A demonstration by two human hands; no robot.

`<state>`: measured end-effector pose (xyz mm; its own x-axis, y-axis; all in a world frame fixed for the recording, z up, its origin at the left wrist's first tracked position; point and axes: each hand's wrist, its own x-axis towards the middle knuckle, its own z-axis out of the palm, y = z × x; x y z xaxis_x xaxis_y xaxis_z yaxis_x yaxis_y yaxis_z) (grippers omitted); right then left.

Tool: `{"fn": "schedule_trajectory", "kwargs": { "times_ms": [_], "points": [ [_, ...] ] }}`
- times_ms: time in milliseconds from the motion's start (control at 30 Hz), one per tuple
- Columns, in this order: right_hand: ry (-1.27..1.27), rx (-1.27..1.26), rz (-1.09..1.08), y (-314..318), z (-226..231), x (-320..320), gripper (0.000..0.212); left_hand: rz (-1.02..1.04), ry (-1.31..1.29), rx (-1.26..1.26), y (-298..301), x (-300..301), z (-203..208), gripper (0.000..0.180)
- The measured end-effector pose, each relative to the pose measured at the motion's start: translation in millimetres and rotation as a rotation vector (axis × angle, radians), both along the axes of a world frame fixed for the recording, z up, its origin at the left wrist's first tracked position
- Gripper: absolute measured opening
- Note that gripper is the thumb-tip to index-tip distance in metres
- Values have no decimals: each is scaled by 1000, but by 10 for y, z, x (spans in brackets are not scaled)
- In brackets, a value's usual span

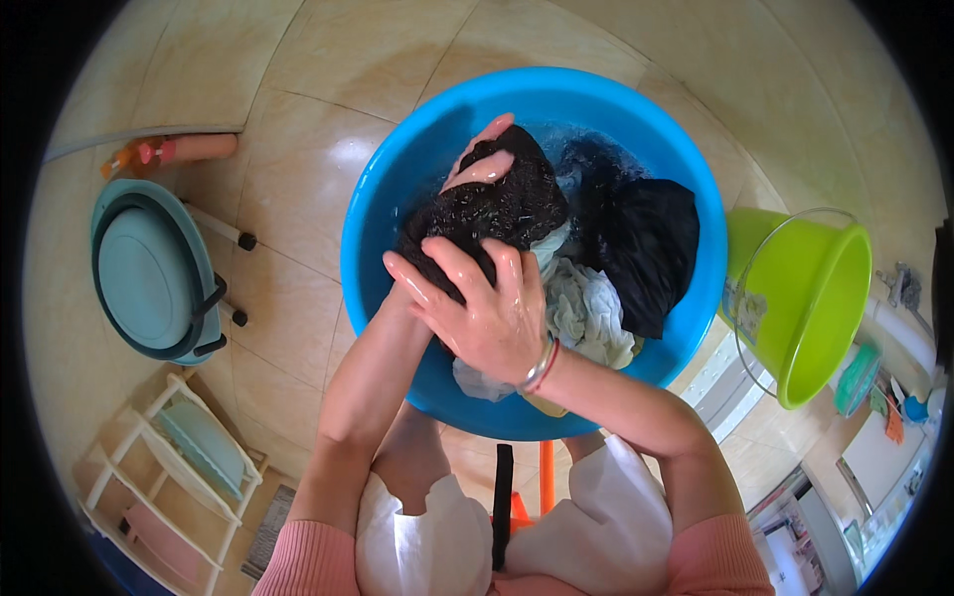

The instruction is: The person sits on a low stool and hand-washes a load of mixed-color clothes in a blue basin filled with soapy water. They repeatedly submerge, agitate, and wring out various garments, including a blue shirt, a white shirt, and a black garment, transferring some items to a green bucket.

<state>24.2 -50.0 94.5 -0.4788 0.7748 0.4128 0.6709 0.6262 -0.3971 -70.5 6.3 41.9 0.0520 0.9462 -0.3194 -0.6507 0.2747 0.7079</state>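
A wet blackish-brown cloth point(487, 214) is bunched up over a blue basin point(360, 214). My left hand point(482, 164) is closed on it, with the thumb and some fingertips showing at its far end and the rest covered by fabric. My right hand point(482, 308), wearing bracelets, lies across the near end and presses its bent fingers into the cloth, close to my left wrist. Beside them in the basin are a black garment point(651, 253) and a pale grey-green garment point(586, 308). Foamy water point(596, 149) shows at the far side.
To the right a lime-green bucket point(795, 298) lies tilted, its wire handle point(740, 318) toward the basin. Folded light-blue basins point(149, 278) stand left, near pink and orange bottles point(194, 149). A white rack point(149, 417) is at lower left. Tiled floor point(298, 199) surrounds the basin.
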Motion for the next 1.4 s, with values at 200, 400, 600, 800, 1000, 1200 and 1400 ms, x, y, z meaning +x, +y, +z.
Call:
{"fn": "schedule_trajectory", "kwargs": {
  "times_ms": [200, 400, 600, 800, 1000, 1200, 1400],
  "points": [
    [303, 16, 12, 304, -139, 5, 31, 9, -195, -403, 117, 23, 81, 39],
    [487, -249, 84, 502, -338, 162, 13, 263, 46, -378, -60, 84, -101, 18],
    [138, -312, -107, 890, -1200, 747, 10, 198, 484, -421, -101, 200, -19, 18],
    [138, -560, -466, 1059, -1363, 739, 42, 214, 311, -509, -182, -121, -335, 48],
    [-565, -524, -221, 841, -1633, 604, 48, -32, 348, -533, -179, -154, -591, 52],
    [-4, -410, -279, 1000, -1262, 408, 24, -65, 34, -297, -119, -39, -606, 64],
    [158, -230, 225, 289, -316, 194, 18, -62, -378, -350, -17, -127, -351, 45]
  ]
}}
